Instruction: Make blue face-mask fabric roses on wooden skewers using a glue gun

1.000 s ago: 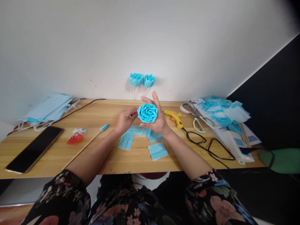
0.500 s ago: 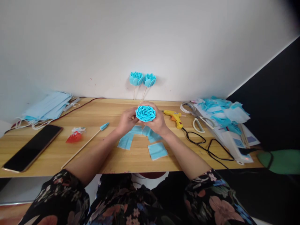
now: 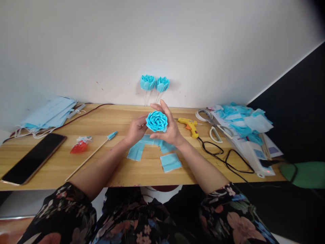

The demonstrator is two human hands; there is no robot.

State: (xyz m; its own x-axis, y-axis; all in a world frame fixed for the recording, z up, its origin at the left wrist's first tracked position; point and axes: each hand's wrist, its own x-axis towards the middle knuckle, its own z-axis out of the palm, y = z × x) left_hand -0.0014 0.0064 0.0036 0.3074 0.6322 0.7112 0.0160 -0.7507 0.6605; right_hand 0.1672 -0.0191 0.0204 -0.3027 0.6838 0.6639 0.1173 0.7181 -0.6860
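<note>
A blue flower point(image 3: 156, 121) made of layered fabric petals faces me above the table. My left hand point(image 3: 137, 129) is closed at the flower's left side, its fingertips partly hidden behind the petals. Around the right side curves my right hand point(image 3: 170, 127), its fingers spread and its thumb stretched out under the bloom. Whatever stem the flower has is out of sight. Below the hands lie blue fabric pieces, one square point(image 3: 170, 162) nearer me and a strip point(image 3: 136, 151) to the left.
Two finished blue flowers point(image 3: 147, 82) on sticks lean at the wall. On the right are a yellow glue gun point(image 3: 189, 124), scissors point(image 3: 215, 134), fabric scraps point(image 3: 243, 118) and a power strip point(image 3: 257, 159). Leftward are a blue-tipped stick point(image 3: 93, 153), a red packet point(image 3: 80, 145), a phone point(image 3: 34, 158) and masks point(image 3: 49, 113).
My right hand's fingers have loosened and spread apart around the flower, one finger now raised. The flower has tilted slightly. The view has shifted a little.
</note>
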